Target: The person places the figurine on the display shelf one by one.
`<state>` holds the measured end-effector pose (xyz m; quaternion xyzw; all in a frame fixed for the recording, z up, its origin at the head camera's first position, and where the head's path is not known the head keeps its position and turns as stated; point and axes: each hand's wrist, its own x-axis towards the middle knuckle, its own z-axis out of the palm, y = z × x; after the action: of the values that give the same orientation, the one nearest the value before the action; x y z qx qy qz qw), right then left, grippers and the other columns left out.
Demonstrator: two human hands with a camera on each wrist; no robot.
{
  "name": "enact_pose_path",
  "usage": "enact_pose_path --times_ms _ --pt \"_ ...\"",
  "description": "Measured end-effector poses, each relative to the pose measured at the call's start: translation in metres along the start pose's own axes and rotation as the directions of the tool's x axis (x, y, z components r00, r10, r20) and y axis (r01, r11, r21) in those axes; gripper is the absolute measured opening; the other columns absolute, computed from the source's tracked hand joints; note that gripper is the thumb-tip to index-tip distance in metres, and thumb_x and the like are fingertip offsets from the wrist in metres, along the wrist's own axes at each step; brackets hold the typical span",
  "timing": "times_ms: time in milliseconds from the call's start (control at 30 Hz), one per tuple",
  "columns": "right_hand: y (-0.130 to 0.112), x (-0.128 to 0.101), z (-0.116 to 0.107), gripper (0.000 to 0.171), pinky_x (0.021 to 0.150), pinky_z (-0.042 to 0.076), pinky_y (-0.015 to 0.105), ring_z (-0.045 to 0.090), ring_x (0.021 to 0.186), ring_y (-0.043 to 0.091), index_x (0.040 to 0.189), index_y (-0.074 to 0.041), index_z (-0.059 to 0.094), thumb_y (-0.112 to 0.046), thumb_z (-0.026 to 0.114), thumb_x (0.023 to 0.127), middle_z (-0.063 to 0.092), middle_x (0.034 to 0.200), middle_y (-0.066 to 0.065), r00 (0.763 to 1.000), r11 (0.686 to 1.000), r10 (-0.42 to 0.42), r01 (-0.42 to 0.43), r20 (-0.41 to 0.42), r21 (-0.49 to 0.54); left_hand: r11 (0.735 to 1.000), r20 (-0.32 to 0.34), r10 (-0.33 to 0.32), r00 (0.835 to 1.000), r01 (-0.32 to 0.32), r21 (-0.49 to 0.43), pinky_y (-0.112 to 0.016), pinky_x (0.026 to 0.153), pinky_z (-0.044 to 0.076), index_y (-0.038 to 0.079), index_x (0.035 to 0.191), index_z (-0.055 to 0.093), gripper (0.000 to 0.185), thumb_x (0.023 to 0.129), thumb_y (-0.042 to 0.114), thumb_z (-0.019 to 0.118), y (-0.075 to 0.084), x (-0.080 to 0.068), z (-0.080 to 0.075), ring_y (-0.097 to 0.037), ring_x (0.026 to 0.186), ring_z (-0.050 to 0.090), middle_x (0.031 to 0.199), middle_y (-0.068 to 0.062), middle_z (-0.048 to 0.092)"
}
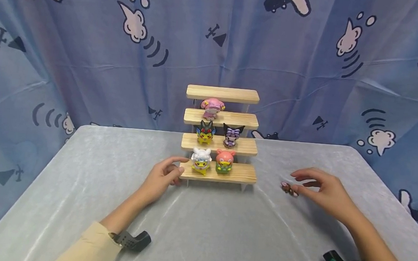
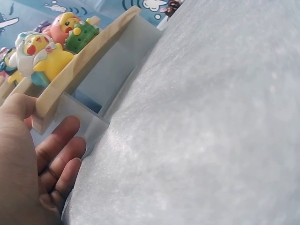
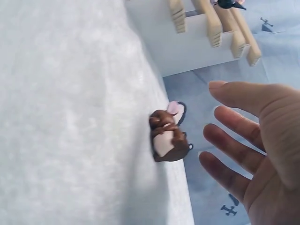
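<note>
the left hand is holding the bottom step of the wooden shelf, grip pinching its end; the right hand, grip spread, is hovering just beside a brown figure on the worktop.

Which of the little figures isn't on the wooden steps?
The small brown figure on the table by the right hand; the other five stand on the wooden steps.

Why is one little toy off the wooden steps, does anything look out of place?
Yes. A small brown figure lies alone on the grey table, right of the wooden stand, beside the open right hand. The other five figures stand upright on the steps. The left hand grips the bottom step's end.
</note>
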<state>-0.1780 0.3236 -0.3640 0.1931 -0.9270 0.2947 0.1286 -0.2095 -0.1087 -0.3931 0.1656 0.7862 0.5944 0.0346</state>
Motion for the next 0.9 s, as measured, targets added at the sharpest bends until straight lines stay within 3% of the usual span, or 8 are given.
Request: enact_pose_path --times_ms 300,567,900 --pt "0.012 0.001 0.015 0.033 0.073 0.055 0.029 0.066 0.086 0.014 0.106 -0.015 0.07 -0.013 0.081 0.075 0.07 0.102 -0.002 0.997 0.985 -0.075 0.077 0.02 -0.152 1.0 0.001 -0.005 1.0 0.005 -0.018 -0.035 0.068 0.053 0.008 0.126 0.058 0.031 0.096 0.014 0.056 -0.001 0.001 0.0 -0.035 0.071 0.063 0.084 -0.028 0.066" --pt "0.018 -0.006 0.024 0.033 0.069 0.053 0.027 0.061 0.083 0.006 0.108 -0.015 0.069 -0.016 0.08 0.076 0.07 0.101 -0.001 0.998 0.978 -0.014 0.028 0.064 -0.209 1.0 0.011 0.0 1.0 0.001 -0.02 -0.033 0.066 0.052 0.007 0.126 0.059 0.03 0.096 0.013 0.055 0.0 0.002 0.003 -0.032 0.07 0.063 0.084 -0.029 0.065" --pt "0.022 -0.006 0.036 0.022 0.064 0.046 0.019 0.054 0.075 -0.001 0.102 -0.016 0.071 -0.013 0.076 0.081 0.068 0.091 -0.006 0.999 0.985 -0.033 0.028 -0.029 -0.171 1.0 -0.004 -0.011 1.0 0.011 -0.006 -0.033 0.066 0.052 0.009 0.126 0.059 0.03 0.096 0.013 0.055 0.0 0.001 0.001 -0.032 0.069 0.063 0.083 -0.028 0.065"
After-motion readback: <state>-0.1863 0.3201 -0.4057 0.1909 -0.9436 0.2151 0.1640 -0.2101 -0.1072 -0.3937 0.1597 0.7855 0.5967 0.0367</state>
